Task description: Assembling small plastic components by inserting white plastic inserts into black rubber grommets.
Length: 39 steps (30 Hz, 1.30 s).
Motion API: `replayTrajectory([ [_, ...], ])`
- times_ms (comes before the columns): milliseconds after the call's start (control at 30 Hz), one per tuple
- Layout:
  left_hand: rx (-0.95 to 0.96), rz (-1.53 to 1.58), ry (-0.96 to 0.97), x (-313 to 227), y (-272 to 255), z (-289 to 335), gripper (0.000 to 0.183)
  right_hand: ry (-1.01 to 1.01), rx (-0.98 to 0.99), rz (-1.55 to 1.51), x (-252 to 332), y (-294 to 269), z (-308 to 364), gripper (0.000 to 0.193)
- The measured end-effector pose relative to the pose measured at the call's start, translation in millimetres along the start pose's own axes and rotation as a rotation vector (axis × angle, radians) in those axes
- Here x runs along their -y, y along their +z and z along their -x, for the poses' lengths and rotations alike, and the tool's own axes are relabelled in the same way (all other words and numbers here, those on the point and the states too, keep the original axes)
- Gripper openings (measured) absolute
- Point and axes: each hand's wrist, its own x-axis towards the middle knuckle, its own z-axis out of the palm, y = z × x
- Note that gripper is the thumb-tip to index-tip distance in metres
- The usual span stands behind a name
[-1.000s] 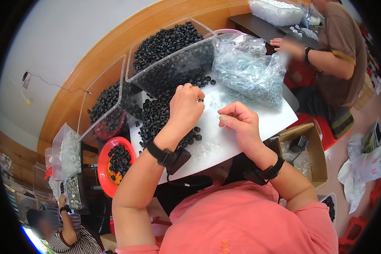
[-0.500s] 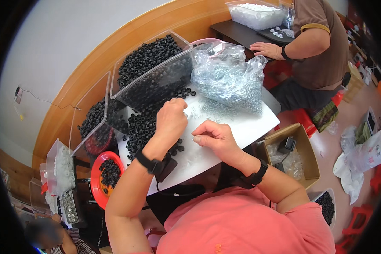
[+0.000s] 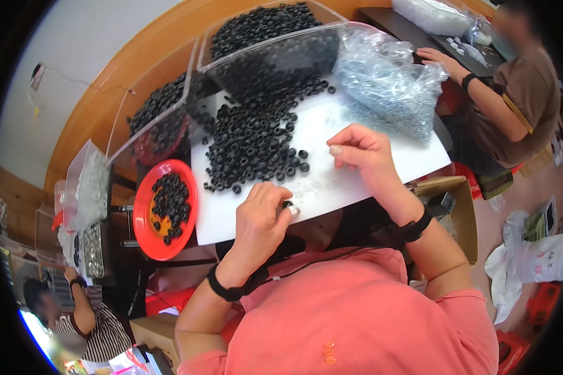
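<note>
Over the near edge of the white tabletop (image 3: 216, 225), my left hand (image 3: 259, 215) pinches a small black ring-shaped part (image 3: 287, 204) between thumb and fingers. A whitish bit shows by that thumb tip; I cannot make out what it is. My right hand (image 3: 366, 156) is raised to the right, thumb and index finger pressed together. Whatever sits in that pinch is too small to name. A pile of black ring-shaped parts (image 3: 250, 140) spreads beyond and between my hands. Past my right hand lies a clear plastic bag (image 3: 388, 87) full of small silvery pieces.
Clear bins of black parts (image 3: 266, 28) stand at the back and left. A red plate (image 3: 191, 206) with more black parts sits at left. A cardboard box (image 3: 463, 219) stands at right. One co-worker (image 3: 519, 94) sits at far right, another (image 3: 84, 319) at lower left.
My left hand has drawn back from the black pile toward the table's near edge, now with a black part in it. My right hand has moved right and away from me. The view has shifted.
</note>
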Motion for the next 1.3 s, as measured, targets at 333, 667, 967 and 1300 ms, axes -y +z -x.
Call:
replayTrajectory([
  [333, -0.203, -0.016, 0.047, 12.6, 2.8, 13.9, 0.023, 0.03, 0.025, -0.062, 8.2, 21.3, 6.3, 0.009],
  [667, -0.126, -0.038, 0.0, 12.6, 3.2, 11.1, 0.02, 0.042, 0.062, 0.015, 0.7, 26.0, 17.4, 0.012],
  [967, -0.008, 1.015, -0.527, 2.1, -6.1, 11.7, 0.019, -0.252, 0.19, 0.253, 8.4, 60.2, 35.5, 0.008],
  [1300, -0.071, 1.294, -0.667, 2.5, -2.2, 14.4, 0.02, -0.714, 0.175, 0.709, -1.7, 69.2, 37.8, 0.028],
])
